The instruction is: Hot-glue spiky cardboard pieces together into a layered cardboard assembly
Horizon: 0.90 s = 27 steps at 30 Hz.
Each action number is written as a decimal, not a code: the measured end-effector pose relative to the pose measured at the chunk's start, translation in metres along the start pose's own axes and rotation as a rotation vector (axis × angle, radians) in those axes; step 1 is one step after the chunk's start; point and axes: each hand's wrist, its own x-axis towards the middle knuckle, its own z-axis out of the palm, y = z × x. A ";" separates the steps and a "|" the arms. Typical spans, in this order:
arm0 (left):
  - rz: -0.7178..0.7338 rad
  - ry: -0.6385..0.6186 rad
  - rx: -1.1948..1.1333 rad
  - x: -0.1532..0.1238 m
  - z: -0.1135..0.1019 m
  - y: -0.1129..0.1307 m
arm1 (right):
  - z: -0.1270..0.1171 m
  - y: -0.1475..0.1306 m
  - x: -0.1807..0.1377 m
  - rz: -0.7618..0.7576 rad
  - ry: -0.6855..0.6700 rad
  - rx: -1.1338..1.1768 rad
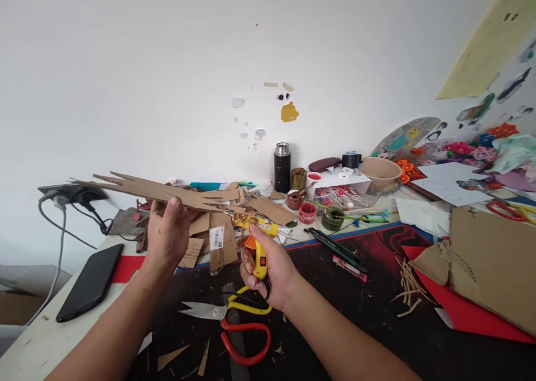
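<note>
In my left hand (170, 233) is a long piece of cut cardboard (138, 190), held level above the desk, with jagged strips at both ends. My right hand (272, 266) is wrapped round a yellow hot glue gun (260, 260) with an orange trigger. Its nozzle points left, close to the right end of the cardboard; whether they touch I cannot tell. Below my hands, scissors (218, 313) with one red and one yellow handle lie partly open on the dark mat, across a dark grey strip (238, 342).
A black phone (90, 283) lies at left by a power strip (75, 191). Cardboard scraps (224, 241), paint jars (307, 212) and a black flask (282, 169) line the back. A utility knife (338, 249) rests on the mat; a cardboard sheet (494, 264) is at right.
</note>
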 end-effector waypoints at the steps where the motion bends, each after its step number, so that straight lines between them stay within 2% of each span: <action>1: 0.000 -0.007 0.006 0.000 -0.001 0.000 | 0.000 0.000 0.000 -0.007 0.002 -0.008; 4: -0.006 -0.025 0.022 0.003 -0.004 0.000 | 0.000 0.002 0.001 -0.044 0.027 -0.033; 9: -0.025 0.012 0.022 0.006 -0.008 -0.007 | 0.001 0.005 0.001 -0.110 0.083 -0.098; 18: -0.041 0.016 0.016 0.004 -0.007 -0.015 | 0.003 0.007 -0.002 -0.194 0.055 -0.154; 27: -0.041 0.018 0.011 -0.001 0.003 -0.005 | 0.001 0.008 -0.001 -0.195 0.054 -0.197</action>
